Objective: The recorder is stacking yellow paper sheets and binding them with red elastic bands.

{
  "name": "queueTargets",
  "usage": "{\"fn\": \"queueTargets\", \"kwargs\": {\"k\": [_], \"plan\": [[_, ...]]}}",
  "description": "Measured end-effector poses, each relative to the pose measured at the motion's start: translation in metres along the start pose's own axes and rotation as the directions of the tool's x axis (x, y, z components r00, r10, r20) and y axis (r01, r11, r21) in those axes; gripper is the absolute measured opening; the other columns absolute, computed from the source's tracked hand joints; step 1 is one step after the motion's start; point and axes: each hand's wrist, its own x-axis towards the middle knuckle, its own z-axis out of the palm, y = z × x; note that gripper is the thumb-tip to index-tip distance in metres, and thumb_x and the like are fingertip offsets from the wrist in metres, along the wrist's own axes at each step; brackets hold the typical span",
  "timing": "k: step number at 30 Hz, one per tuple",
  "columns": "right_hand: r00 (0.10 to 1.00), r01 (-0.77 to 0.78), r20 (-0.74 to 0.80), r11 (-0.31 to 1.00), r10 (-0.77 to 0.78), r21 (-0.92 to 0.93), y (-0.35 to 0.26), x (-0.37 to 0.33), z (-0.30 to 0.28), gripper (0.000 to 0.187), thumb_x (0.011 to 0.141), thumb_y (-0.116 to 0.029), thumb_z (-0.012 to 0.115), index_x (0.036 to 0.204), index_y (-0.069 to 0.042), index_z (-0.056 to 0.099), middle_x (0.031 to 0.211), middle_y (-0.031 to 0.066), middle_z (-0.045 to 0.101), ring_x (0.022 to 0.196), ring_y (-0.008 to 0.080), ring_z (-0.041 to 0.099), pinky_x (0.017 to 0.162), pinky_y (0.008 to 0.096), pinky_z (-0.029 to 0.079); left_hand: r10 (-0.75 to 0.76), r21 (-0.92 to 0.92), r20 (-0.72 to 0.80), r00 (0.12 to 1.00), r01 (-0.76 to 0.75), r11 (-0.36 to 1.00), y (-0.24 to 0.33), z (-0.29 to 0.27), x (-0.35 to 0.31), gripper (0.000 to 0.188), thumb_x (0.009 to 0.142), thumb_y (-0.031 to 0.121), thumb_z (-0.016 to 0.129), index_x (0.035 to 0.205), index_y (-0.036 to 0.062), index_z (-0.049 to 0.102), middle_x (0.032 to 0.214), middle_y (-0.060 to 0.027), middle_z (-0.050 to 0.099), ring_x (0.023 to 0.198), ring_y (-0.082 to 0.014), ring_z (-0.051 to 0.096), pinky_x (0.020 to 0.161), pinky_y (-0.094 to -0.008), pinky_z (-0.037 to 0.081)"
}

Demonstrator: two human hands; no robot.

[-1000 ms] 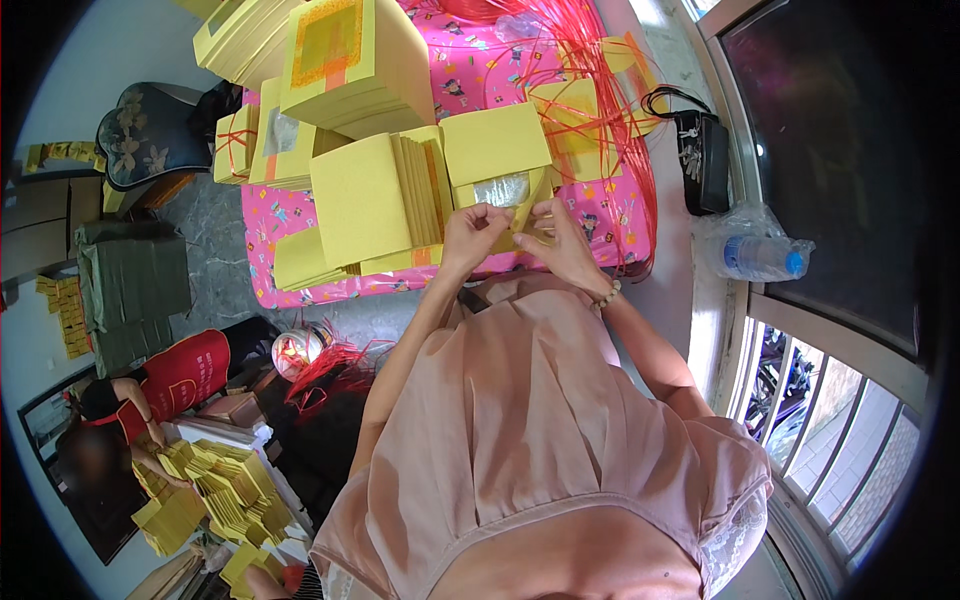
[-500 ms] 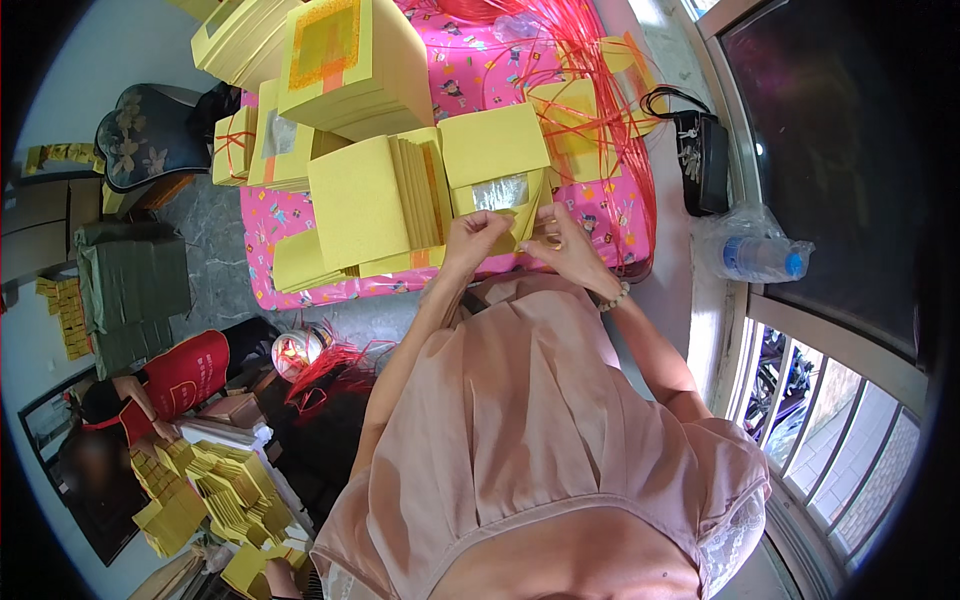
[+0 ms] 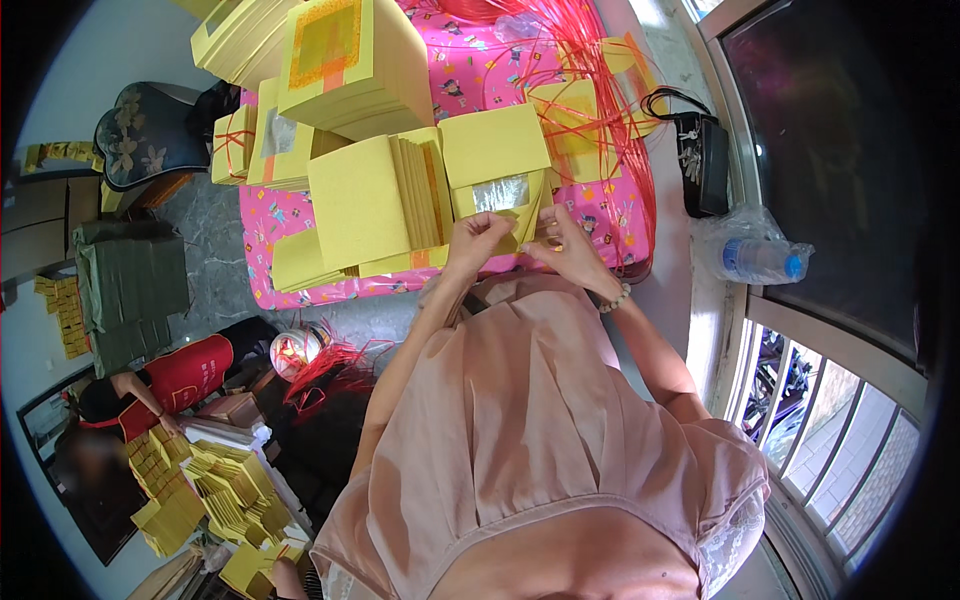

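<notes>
Both my hands are at the near side of a small stack of yellow paper [image 3: 496,140] with a silver foil patch [image 3: 500,193] on its face. My left hand [image 3: 480,240] is closed in a pinch on a yellow sheet at the stack's near edge. My right hand [image 3: 568,248], a bead bracelet on its wrist, has thumb and fingers curled around the lifted right corner of the paper. Fingers partly hide that corner. Directly left stands a block of yellow paper [image 3: 362,205] beside upright sheets with orange edges.
Taller yellow paper stacks [image 3: 375,75] rise at the back of the pink patterned table cover [image 3: 285,215]. Red plastic strings [image 3: 610,120] trail down its right side. A black bag [image 3: 712,165] and a bottle [image 3: 760,258] lie on the sill. At lower left sits a person in a red apron [image 3: 190,375].
My hands stay on the paper with barely any shift. The person at lower left has moved an arm over the yellow paper pieces.
</notes>
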Motion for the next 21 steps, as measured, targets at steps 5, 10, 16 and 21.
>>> {"fn": "queueTargets", "kwargs": {"k": [5,10,16,21], "plan": [[1.000,-0.020,0.016,0.999,0.019,0.033,0.005,0.000,0.000,0.056,0.083,-0.023,0.077,0.121,0.000,0.043,0.116,0.0160,0.058,0.101,0.0237,0.060,0.078,0.0341,0.055,-0.005,-0.001,-0.012,1.000,0.005,1.000,0.001,0.002,-0.001,0.015,0.088,0.015,0.066,0.086,0.0021,0.073,0.080,0.0007,0.069,0.072,-0.0049,0.058,0.068,-0.0219,0.047],[1.000,-0.022,-0.008,1.000,0.022,-0.006,-0.007,0.000,0.003,0.056,0.083,-0.023,0.077,0.119,0.001,0.042,0.113,0.0159,0.059,0.099,0.0234,0.061,0.078,0.0343,0.055,-0.008,-0.036,-0.049,0.999,0.006,0.999,0.004,0.008,-0.003,0.013,0.086,0.015,0.068,0.082,0.0030,0.072,0.076,0.0021,0.067,0.068,-0.0039,0.055,0.065,-0.0212,0.045],[0.999,-0.027,-0.022,0.999,0.028,0.036,0.000,0.000,0.009,0.055,0.083,-0.021,0.076,0.118,0.002,0.041,0.112,0.0176,0.059,0.095,0.0228,0.064,0.077,0.0336,0.055,-0.013,-0.084,-0.067,0.998,0.007,0.996,0.009,0.012,-0.006,0.012,0.084,0.014,0.071,0.078,0.0038,0.072,0.072,0.0030,0.066,0.065,-0.0032,0.053,0.063,-0.0206,0.043],[1.000,-0.012,-0.023,0.999,0.013,0.048,0.000,0.000,0.009,0.055,0.083,-0.020,0.076,0.119,0.002,0.041,0.111,0.0182,0.059,0.094,0.0225,0.064,0.077,0.0335,0.055,-0.019,-0.071,-0.080,0.997,0.014,0.997,0.004,0.011,-0.004,0.011,0.084,0.014,0.071,0.078,0.0037,0.072,0.072,0.0028,0.066,0.065,-0.0033,0.053,0.063,-0.0208,0.044]]}}
